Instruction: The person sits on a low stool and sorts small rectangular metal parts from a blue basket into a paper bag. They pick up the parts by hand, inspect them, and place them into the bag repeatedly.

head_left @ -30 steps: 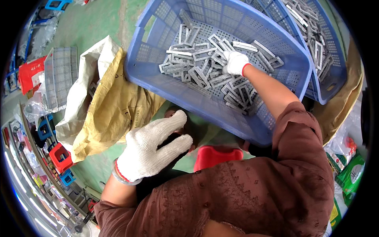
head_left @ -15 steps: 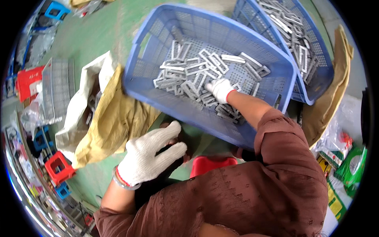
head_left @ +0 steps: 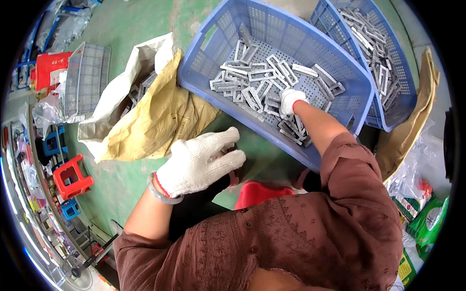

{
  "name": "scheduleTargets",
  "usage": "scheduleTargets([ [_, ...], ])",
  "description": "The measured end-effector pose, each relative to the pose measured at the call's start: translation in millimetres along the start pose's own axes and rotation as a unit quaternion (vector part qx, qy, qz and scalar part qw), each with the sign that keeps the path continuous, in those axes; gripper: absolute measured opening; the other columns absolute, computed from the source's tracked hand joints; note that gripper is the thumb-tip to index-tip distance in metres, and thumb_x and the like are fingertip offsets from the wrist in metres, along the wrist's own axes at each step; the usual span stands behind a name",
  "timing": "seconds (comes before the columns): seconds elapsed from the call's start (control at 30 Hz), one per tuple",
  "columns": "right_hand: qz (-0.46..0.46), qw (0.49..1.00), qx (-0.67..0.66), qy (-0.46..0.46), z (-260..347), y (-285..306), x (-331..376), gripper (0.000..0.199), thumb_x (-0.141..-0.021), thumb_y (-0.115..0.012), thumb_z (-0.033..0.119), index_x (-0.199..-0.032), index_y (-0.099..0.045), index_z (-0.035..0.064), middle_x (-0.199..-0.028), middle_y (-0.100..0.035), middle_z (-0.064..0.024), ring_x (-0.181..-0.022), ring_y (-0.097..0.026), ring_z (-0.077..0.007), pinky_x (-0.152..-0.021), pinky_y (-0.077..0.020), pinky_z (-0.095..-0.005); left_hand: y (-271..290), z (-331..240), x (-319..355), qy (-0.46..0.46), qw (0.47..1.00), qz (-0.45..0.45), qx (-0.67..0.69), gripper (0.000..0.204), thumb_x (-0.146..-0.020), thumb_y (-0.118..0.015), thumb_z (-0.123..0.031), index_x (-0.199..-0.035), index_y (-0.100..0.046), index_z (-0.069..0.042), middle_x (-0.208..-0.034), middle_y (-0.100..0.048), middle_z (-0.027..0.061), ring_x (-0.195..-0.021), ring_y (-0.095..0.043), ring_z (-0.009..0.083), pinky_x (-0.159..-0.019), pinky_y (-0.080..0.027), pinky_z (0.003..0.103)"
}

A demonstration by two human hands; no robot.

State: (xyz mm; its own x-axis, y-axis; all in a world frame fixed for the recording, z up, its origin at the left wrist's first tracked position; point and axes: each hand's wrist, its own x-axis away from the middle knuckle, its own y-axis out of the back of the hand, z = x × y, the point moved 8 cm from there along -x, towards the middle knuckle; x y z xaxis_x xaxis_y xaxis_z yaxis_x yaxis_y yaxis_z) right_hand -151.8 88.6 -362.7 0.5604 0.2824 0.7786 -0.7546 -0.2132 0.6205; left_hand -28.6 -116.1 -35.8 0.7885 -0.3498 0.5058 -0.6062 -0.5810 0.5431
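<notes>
Right hand [head_left: 290, 100] in white glove, fingers curled down on pile of metal frames [head_left: 262, 87] inside blue basket [head_left: 340, 72]; left hand [head_left: 201, 162] gloved, fingers spread, held over green floor [head_left: 121, 179]; yellow bag [head_left: 155, 116] just beyond it.

I log: dull grey stamped metal frames [head_left: 262, 87]; perforated blue plastic crate [head_left: 340, 63], smooth; knitted white cotton gloves on left hand [head_left: 199, 162] and right hand [head_left: 291, 99]; creased tan paper sack [head_left: 155, 121], matt.

The right hand [head_left: 290, 100] reached into the blue basket [head_left: 272, 29] of metal frames [head_left: 252, 80]. The left hand [head_left: 199, 162] hung open above the green floor [head_left: 126, 29].
</notes>
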Motion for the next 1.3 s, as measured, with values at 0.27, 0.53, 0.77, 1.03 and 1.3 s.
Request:
scheduleTargets([
  [0.27,-0.049,0.702,-0.674,0.224,-4.9,77.6,102.9,0.028,-0.076,-0.076,0.009,-0.102,-0.072,0.0003,-0.09,-0.073,-0.0087,-0.081,-0.068,-0.015,-0.069,-0.0558,-0.0317,1.3,-16.3,13.0,0.044,0.999,-0.026,0.008,0.052,-0.092,-0.068,-0.043,-0.127,-0.063,-0.004,-0.119,-0.068,0.0124,-0.112,-0.064,0.0201,-0.099,-0.048,0.031],
  [0.53,-0.138,0.529,-0.744,0.383,71.7,161.3,315.1,0.017,-0.085,-0.066,0.005,-0.098,-0.072,-0.0034,-0.094,-0.073,-0.0123,-0.084,-0.07,-0.0201,-0.078,-0.0569,-0.0328,-17.1,-95.3,11.4,-0.251,0.907,-0.118,0.316,0.043,-0.093,-0.073,-0.022,-0.128,-0.059,-0.001,-0.115,-0.066,0.0039,-0.1,-0.062,0.0103,-0.089,-0.05,0.026],
  [0.77,-0.162,0.42,-0.793,0.41,69.2,134.6,384.9,0.021,-0.085,-0.066,0.002,-0.101,-0.071,-0.0101,-0.094,-0.073,-0.018,-0.085,-0.071,-0.0253,-0.081,-0.058,-0.0371,-20.2,-131.6,57.2,-0.279,0.896,-0.225,0.264,0.039,-0.089,-0.07,-0.006,-0.127,-0.06,0.002,-0.11,-0.069,0.0079,-0.094,-0.065,0.0127,-0.085,-0.052,0.028],
  [1.03,-0.105,0.372,-0.812,0.438,54.2,123.5,403.7,0.027,-0.088,-0.062,0.005,-0.108,-0.064,-0.0125,-0.107,-0.069,-0.0234,-0.1,-0.069,-0.0364,-0.091,-0.0567,-0.0455,-3.8,-102.4,72.3,-0.269,0.89,-0.25,0.271,0.038,-0.086,-0.06,0.003,-0.124,-0.062,0.003,-0.109,-0.069,0.0099,-0.092,-0.068,0.0151,-0.083,-0.054,0.028],
  [1.3,-0.073,0.371,-0.828,0.414,52.7,111.8,380.3,0.037,-0.092,-0.054,0.006,-0.123,-0.055,-0.0148,-0.116,-0.065,-0.029,-0.11,-0.065,-0.0405,-0.097,-0.0531,-0.0551,13.5,-120.3,108.4,-0.437,0.721,-0.529,-0.101,0.046,-0.072,-0.075,0.002,-0.118,-0.072,-0.007,-0.087,-0.067,0.0093,-0.081,-0.066,0.0239,-0.077,-0.055,0.03],
])
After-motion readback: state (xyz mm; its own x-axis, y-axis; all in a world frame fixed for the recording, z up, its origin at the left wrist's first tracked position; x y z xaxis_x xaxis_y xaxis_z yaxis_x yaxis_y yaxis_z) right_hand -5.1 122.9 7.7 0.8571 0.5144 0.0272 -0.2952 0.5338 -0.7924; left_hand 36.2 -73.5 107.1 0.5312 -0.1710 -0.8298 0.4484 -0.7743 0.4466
